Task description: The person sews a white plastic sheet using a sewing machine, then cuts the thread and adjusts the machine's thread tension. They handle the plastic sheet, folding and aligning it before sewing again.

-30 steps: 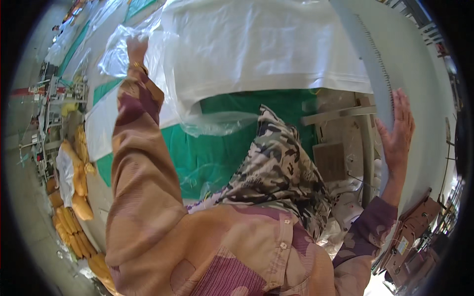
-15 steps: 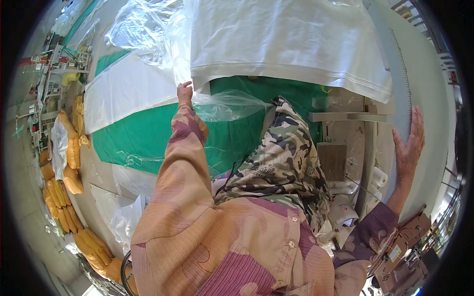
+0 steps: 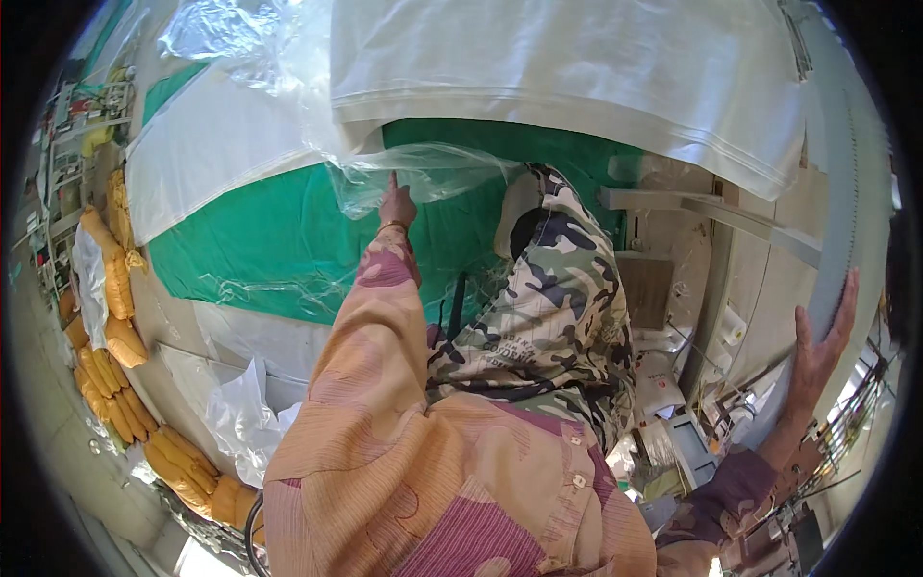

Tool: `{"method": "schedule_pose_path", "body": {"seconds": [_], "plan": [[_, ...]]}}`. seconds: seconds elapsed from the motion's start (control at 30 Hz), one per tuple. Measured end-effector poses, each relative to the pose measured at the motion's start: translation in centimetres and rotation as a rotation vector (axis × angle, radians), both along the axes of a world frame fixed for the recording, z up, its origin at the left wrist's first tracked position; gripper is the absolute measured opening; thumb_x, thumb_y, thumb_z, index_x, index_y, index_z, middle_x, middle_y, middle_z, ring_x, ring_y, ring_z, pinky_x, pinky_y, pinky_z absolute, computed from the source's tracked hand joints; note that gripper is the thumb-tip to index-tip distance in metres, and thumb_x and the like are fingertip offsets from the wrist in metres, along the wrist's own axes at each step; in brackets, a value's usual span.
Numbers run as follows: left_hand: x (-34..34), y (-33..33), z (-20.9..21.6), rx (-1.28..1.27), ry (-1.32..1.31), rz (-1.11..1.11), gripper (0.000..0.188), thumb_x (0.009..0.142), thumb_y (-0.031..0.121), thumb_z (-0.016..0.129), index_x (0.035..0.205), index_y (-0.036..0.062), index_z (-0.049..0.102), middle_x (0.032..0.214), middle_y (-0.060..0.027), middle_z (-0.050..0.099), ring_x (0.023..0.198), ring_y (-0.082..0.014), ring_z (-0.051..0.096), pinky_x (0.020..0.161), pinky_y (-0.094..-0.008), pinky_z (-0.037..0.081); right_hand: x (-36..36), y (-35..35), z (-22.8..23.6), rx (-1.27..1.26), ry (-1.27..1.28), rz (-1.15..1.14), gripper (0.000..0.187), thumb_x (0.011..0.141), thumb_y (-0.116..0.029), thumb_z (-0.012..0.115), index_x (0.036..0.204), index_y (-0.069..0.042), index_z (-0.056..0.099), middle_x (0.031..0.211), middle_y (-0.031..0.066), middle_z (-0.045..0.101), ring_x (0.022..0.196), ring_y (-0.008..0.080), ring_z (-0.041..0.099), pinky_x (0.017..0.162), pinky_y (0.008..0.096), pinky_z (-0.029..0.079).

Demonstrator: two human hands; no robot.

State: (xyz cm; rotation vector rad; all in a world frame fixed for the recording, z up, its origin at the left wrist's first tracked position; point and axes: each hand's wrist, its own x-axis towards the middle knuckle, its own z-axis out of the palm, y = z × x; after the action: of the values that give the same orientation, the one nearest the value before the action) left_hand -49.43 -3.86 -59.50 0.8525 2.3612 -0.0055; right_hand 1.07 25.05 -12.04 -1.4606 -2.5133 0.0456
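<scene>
My left hand (image 3: 397,204) is stretched forward over a green cloth (image 3: 250,236). Its index finger points away from me beside a loose strip of clear plastic film (image 3: 433,171), while the other fingers curl. I cannot tell whether the fingertip touches the film. Ahead, a white cloth or sheet (image 3: 567,72) hangs over a work surface with its stitched hem towards me. On the right, my right hand (image 3: 822,358) rests with thumb and fingers apart at the edge of a grey table (image 3: 827,212), by a toothed strip (image 3: 853,183). Nothing shows in it.
Another white sheet (image 3: 212,149) lies over the green cloth, with crumpled clear plastic (image 3: 226,34) beyond. Orange-yellow bundles (image 3: 183,471) line the left. A camouflage-patterned cloth (image 3: 558,288) covers my lap. A metal bar (image 3: 711,212) and a brown board (image 3: 642,288) are to its right.
My left hand has drawn back and to the right from the white sheets' edges, its index finger now extended. My right hand stays by the table edge, lower in the shifted view.
</scene>
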Motion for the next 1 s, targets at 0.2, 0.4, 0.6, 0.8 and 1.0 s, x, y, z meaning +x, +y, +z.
{"method": "schedule_pose_path", "body": {"seconds": [0.2, 0.4, 0.6, 0.8, 1.0], "plan": [[2.6, 5.1, -3.4, 0.021, 0.006, -0.224, 0.031, 0.08, 0.005, 0.055, 0.108, 0.0093, 0.067, 0.16, -0.0059, 0.023, 0.11, -0.0384, 0.059, 0.089, -0.0501, 0.053, -0.4, 0.0, 0.9, -0.044, -0.077, -0.011, 0.08, 0.084, -0.023, 0.069, 0.152, -0.007, 0.029, 0.156, 0.0132, 0.031, 0.145, 0.0299, 0.027, 0.118, 0.0438, 0.021], [4.4, 8.9, -7.2, -0.062, -0.014, -0.374, 0.026, 0.084, 0.009, 0.056, 0.107, 0.0107, 0.068, 0.161, -0.0019, 0.018, 0.117, -0.0352, 0.055, 0.086, -0.05, 0.055, -2.7, -1.2, 1.7, -0.064, -0.169, -0.167, 0.082, 0.084, -0.018, 0.069, 0.153, -0.008, 0.026, 0.157, 0.0124, 0.029, 0.145, 0.0289, 0.025, 0.118, 0.043, 0.021], [6.9, 11.6, -10.0, -0.116, -0.035, -0.55, 0.025, 0.088, 0.017, 0.056, 0.11, 0.0109, 0.068, 0.16, -0.0005, 0.02, 0.117, -0.0337, 0.054, 0.086, -0.0499, 0.055, -1.2, -1.6, 1.7, -0.079, -0.138, -0.29, 0.085, 0.084, -0.027, 0.072, 0.154, -0.011, 0.025, 0.156, 0.0118, 0.028, 0.142, 0.0292, 0.03, 0.115, 0.0451, 0.028], [8.5, 14.8, -10.9, -0.206, -0.093, -0.582, 0.033, 0.093, 0.02, 0.048, 0.124, 0.0108, 0.056, 0.154, -0.0046, 0.031, 0.119, -0.0378, 0.054, 0.09, -0.0547, 0.051, -0.7, -2.9, 2.6, -0.05, -0.259, -0.406, 0.084, 0.086, -0.026, 0.073, 0.153, -0.008, 0.025, 0.156, 0.0153, 0.027, 0.14, 0.0297, 0.031, 0.114, 0.0448, 0.028], [7.3, 10.9, -18.2, -0.108, -0.049, -0.535, 0.057, 0.1, 0.038, 0.034, 0.155, 0.0284, 0.019, 0.138, -0.0228, 0.052, 0.111, -0.0481, 0.059, 0.092, -0.0595, 0.048, -0.8, -2.1, 2.8, -0.067, -0.174, -0.397, 0.086, 0.087, -0.02, 0.073, 0.155, -0.007, 0.021, 0.157, 0.0166, 0.023, 0.139, 0.028, 0.031, 0.115, 0.0416, 0.027]]}}
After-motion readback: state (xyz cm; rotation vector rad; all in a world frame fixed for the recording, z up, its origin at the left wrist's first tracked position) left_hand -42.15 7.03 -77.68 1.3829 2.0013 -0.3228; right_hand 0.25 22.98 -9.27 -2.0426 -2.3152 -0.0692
